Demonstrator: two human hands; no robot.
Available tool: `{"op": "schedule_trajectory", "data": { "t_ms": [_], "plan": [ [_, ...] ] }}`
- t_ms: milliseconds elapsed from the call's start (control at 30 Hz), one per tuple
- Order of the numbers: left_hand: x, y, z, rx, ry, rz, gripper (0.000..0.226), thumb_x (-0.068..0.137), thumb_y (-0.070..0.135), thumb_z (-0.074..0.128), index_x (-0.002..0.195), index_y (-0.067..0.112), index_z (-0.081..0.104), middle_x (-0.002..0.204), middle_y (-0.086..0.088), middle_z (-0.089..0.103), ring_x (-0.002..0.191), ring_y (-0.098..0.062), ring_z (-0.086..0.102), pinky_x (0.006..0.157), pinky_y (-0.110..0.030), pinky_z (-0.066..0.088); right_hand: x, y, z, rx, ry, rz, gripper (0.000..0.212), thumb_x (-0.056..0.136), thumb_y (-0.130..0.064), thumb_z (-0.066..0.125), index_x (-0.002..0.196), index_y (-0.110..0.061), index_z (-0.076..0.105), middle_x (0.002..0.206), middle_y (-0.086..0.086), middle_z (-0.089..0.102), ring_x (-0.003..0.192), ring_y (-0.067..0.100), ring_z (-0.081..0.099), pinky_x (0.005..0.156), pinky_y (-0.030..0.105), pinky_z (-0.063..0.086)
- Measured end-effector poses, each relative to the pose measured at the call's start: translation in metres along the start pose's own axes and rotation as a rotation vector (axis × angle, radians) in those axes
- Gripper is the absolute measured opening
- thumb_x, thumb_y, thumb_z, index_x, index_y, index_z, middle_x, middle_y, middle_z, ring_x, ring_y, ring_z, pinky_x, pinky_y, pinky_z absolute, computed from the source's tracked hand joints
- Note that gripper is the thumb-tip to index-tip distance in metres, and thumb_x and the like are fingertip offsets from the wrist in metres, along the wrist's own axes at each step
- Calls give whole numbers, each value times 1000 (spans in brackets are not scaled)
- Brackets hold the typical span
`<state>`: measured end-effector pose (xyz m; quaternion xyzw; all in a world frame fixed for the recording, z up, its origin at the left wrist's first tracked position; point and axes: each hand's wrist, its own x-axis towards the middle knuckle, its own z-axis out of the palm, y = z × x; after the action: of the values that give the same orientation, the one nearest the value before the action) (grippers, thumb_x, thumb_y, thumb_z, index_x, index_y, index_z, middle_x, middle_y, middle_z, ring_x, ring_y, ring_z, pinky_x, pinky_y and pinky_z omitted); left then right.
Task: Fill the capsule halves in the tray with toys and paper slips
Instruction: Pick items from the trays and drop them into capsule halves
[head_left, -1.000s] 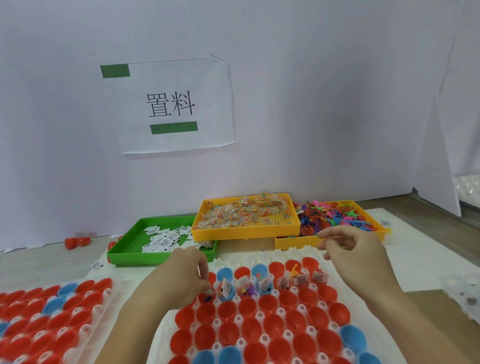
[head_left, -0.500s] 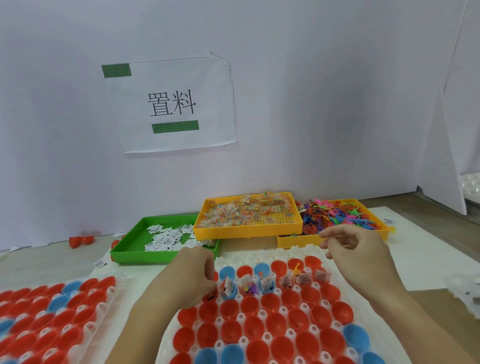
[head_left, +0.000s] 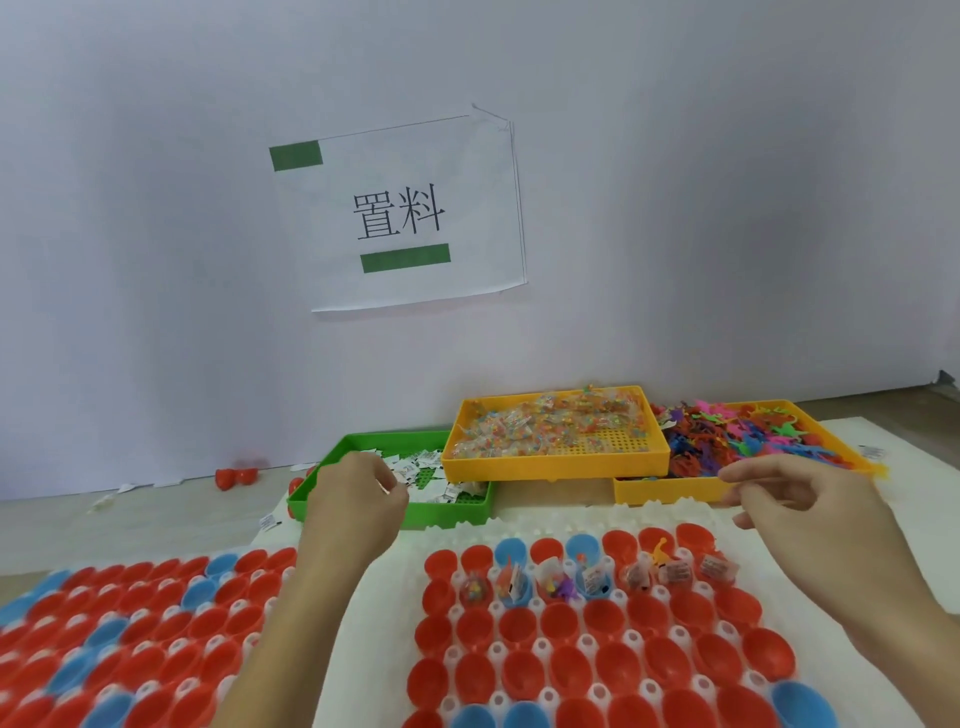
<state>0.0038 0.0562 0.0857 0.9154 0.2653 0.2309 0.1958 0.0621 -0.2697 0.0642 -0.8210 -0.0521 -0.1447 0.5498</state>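
Both hands are raised toward the supply trays for refilling: the left hand (head_left: 356, 499), fingers curled, whether grasping a slip unclear, over the green slip tray (head_left: 457, 512), the right hand (head_left: 795, 499), fingers relaxed and released, near the toy tray (head_left: 670, 493), while the white capsule tray (head_left: 597, 519) lies lower centre with one row filled.

The left hand (head_left: 358, 499) now sits at the green tray (head_left: 332, 462) of paper slips (head_left: 426, 467), off toward 11 o'clock from the capsule tray (head_left: 571, 519); the right hand (head_left: 795, 499) opens its fingers.

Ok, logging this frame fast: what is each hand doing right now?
Left hand: over the green tray, fingers curled; contents cannot be told.
Right hand: open, holding nothing visible.
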Motion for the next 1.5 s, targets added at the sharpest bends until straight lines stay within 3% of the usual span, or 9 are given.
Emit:
{"op": "schedule_trajectory", "data": {
  "t_ms": [267, 367, 467, 600, 900, 1000, 1133, 1333, 1500],
  "plan": [
    [63, -14, 43, 244, -158, 7, 9, 88, 10, 68, 94, 5, 63, 91, -8, 59, 84, -26, 60, 78, -37, 52, 0, 3, 0, 18, -11, 2, 29, 93, -8, 61, 79, -32, 70, 73, -12, 72, 78, 12, 68, 61, 22, 45],
    [71, -15, 53, 285, -234, -21, 23, 88, 18, 73, 87, 7, 54, 88, -9, 61, 74, -22, 58, 66, -33, 51, 0, 4, 1, 24, -15, 0, 30, 92, -8, 61, 78, -33, 70, 67, -16, 70, 75, 11, 68, 60, 22, 45],
    [77, -17, 59, 284, -199, -21, 4, 89, 3, 65, 92, 1, 62, 92, -14, 66, 78, -24, 63, 70, -35, 56, 1, 4, 2, 18, -29, -5, 31, 93, -8, 61, 78, -33, 69, 68, -16, 70, 75, 10, 68, 58, 21, 44],
    [77, -20, 64, 295, -164, 13, 17, 87, -9, 51, 93, -1, 65, 92, -15, 66, 80, -26, 64, 73, -37, 57, 0, 3, 3, 17, -45, -20, 30, 93, -8, 61, 79, -33, 69, 70, -15, 71, 75, 9, 67, 59, 21, 44],
    [45, 9, 24, 53, 160, 88, 16, 95, 13, 50, 94, 8, 66, 83, -12, 67, 67, -30, 64, 59, -34, 49, 0, 3, 1, 30, -62, -45, 31, 93, -9, 61, 80, -35, 69, 68, -17, 70, 76, 8, 67, 61, 20, 45],
    [13, 18, 10, -330, 52, -8, 10, 93, 12, 59, 89, 9, 68, 76, -9, 72, 60, -19, 72, 54, -26, 51, 0, 2, 2, 14, -72, -62, 31, 94, -10, 61, 79, -37, 68, 67, -19, 69, 75, 7, 67, 60, 19, 44],
    [-24, 21, 0, -780, -222, -103, 13, 88, -4, 64, 88, 4, 74, 79, -10, 76, 74, -17, 74, 71, -21, 58, -3, 0, 1, 7, -84, -86, 30, 94, -10, 61, 82, -36, 69, 74, -17, 71, 79, 7, 67, 62, 20, 46],
    [-26, 28, -11, -796, -351, -103, 22, 91, -5, 54, 86, -1, 75, 83, -11, 77, 83, -15, 74, 80, -19, 57, -7, -3, 6, -17, -104, -121, 32, 92, -7, 61, 83, -36, 70, 70, -15, 72, 78, 6, 68, 63, 21, 47],
    [-24, 23, -10, -650, -451, 13, 12, 88, 11, 70, 83, 3, 78, 79, -6, 77, 80, -10, 74, 78, -19, 58, -9, 0, 11, -37, -143, -140, 33, 90, -5, 63, 82, -36, 71, 73, -25, 71, 74, -9, 65, 62, 20, 47]
  ]
}}
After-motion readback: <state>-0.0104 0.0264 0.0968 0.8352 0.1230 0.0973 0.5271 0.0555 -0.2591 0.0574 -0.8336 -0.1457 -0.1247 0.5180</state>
